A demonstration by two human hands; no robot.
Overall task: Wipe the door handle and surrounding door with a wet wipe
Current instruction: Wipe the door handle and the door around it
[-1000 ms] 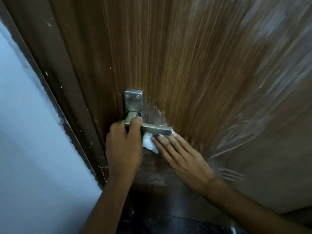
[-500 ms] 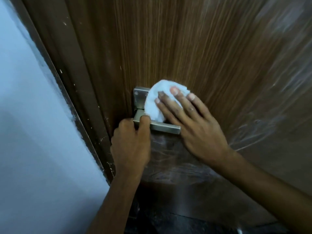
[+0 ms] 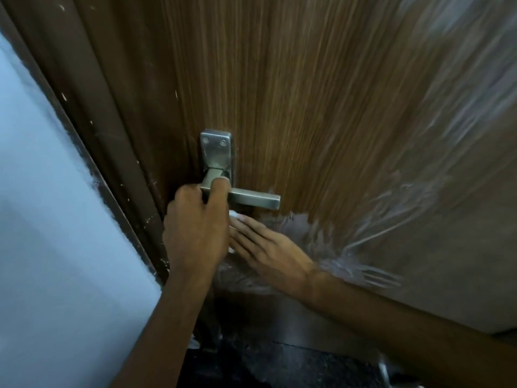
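Door handle (image 3: 246, 198) sits just left of the frame's centre, a square metal lever pointing right from its screwed backplate (image 3: 216, 152). Going left to right, I see a pale blue wall (image 3: 50, 233) filling the left side, then the dark door frame (image 3: 112, 152) running diagonally down from the upper left. Next comes my left hand (image 3: 195, 231), fingers curled and closed around the inner end of the lever, thumb on top. Just to its right and below the lever, my right hand (image 3: 268, 247) lies flat with fingers stretched open, pressed against the door (image 3: 321, 93). Only a small white sliver of the wet wipe (image 3: 234, 213) shows at the fingertips, under the lever; I cannot tell how much of it is beneath the palm. Farther right, loose clear plastic film (image 3: 419, 205) wrinkles over the wood grain toward the right edge.
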